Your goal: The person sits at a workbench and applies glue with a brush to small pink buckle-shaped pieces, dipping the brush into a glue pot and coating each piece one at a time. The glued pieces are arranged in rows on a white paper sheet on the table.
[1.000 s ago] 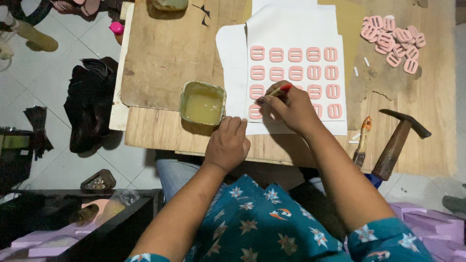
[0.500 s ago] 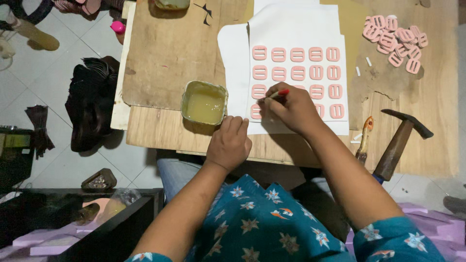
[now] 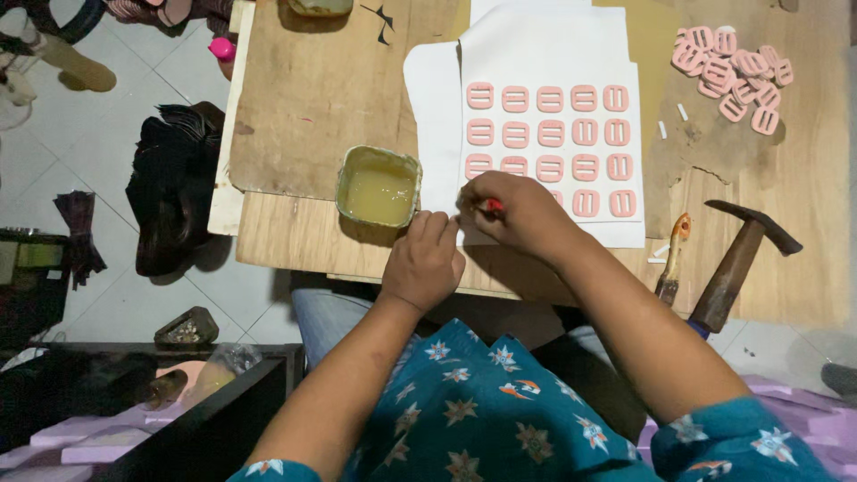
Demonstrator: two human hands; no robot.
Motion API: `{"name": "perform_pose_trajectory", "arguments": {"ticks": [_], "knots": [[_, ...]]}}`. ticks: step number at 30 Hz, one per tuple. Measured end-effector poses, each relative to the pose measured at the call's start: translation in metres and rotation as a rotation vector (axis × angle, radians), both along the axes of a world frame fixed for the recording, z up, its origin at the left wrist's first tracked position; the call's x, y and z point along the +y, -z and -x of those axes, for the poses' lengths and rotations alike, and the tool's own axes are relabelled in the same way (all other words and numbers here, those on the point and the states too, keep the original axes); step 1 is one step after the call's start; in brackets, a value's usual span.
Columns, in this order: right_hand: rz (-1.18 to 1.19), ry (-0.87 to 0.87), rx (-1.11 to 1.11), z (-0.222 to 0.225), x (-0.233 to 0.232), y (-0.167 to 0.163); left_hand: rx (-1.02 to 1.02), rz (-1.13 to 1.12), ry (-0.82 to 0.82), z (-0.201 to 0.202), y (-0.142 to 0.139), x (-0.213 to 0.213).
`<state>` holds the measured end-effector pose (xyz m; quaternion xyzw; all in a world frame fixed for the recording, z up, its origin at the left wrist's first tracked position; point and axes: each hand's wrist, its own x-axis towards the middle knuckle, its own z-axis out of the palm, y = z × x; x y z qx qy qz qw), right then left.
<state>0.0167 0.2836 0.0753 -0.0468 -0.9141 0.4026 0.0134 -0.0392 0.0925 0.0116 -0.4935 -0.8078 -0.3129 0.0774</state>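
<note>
Wooden table (image 3: 303, 98); red-handled brush (image 3: 494, 206) between fingers (image 3: 478, 198)

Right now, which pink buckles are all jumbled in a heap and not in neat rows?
The pink buckles at the table's far right corner lie piled loosely on bare wood; the others sit in tidy rows on the white paper sheet.

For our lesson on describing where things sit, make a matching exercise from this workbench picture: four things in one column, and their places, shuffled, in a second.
Things:
1. hammer
2. tub of yellowish glue
3. loose pile of pink buckles
4. rows of pink buckles

Places:
A. on the white paper
B. far right corner of the bench
C. near right edge, beside a brush
D. just left of the white paper, in front of the left hand

Pairs: 1-C, 2-D, 3-B, 4-A
</note>
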Motion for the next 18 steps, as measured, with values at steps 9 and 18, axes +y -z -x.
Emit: {"name": "perform_pose_trajectory", "arguments": {"ticks": [9,18], "knots": [[-0.193,-0.104,0.04,-0.04,-0.013,-0.01,-0.02,-0.003,0.007,0.0,-0.001,-0.001],[-0.059,-0.03,0.259,-0.062,-0.014,0.006,-0.011,0.008,0.008,0.0,-0.005,0.0]]}}
